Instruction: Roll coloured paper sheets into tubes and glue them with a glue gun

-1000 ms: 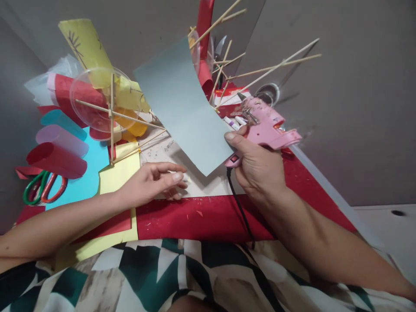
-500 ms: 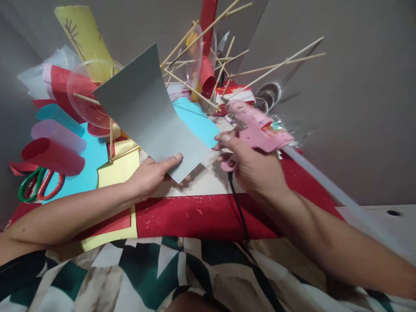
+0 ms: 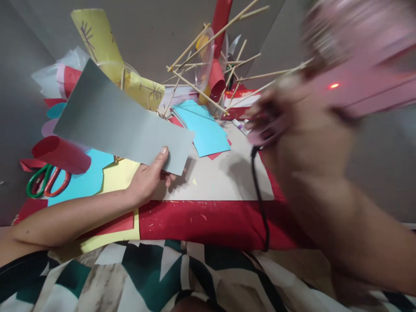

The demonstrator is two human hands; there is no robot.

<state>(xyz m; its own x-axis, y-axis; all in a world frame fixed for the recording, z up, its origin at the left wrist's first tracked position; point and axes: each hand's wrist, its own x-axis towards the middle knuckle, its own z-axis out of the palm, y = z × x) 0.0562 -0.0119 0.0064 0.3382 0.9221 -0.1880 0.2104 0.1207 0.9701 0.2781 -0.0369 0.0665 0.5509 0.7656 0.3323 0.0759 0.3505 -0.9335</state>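
Observation:
My left hand (image 3: 149,177) pinches the near edge of a grey sheet of card (image 3: 120,119), holding it tilted above the coloured papers at the left. My right hand (image 3: 302,130) is raised close to the camera and smeared by motion. It grips a pink glue gun (image 3: 357,56), also blurred, with a small red light showing on its body. The gun's black cord (image 3: 260,203) hangs down to the red table covering.
Bamboo sticks (image 3: 208,65) stick out of a heap at the back, with rolled red, yellow and pink papers around them. A cyan sheet (image 3: 203,128) lies in the middle. Green-and-red scissors (image 3: 45,182) rest at the left. A patterned cloth (image 3: 162,273) covers my lap.
The grey card has passed fully to my left hand and swung left. My right hand has lifted the glue gun up and to the right, toward the camera.

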